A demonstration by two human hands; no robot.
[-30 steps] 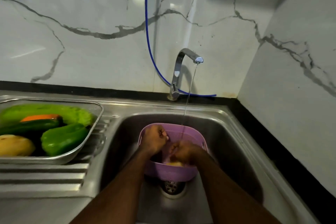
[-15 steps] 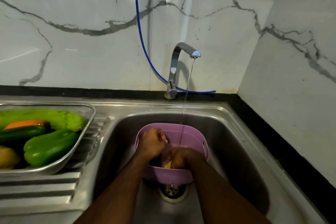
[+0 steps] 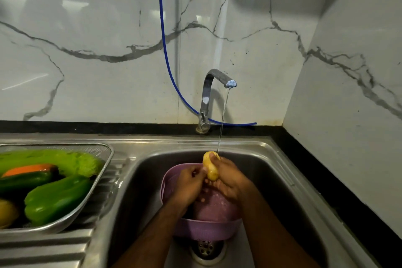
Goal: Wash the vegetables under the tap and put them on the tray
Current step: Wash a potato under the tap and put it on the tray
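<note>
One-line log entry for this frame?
step: rinsing | potato: under tap stream | right hand: holds it | left hand: touches it | tray: pending

A home kitchen: a stainless-steel sink with ribbed drainboard [image 3: 282,172], a chrome tap [image 3: 208,93] running beyond the fingers [image 3: 214,162], and white marble-patterned wall tiles [image 3: 97,28] behind.

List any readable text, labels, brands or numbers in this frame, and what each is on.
None. No writing, brand, number or sign shows on the tap, the purple basket, the metal tray, the sink, the blue hose or the marble wall. The potato in the right hand is unmarked too.
</note>
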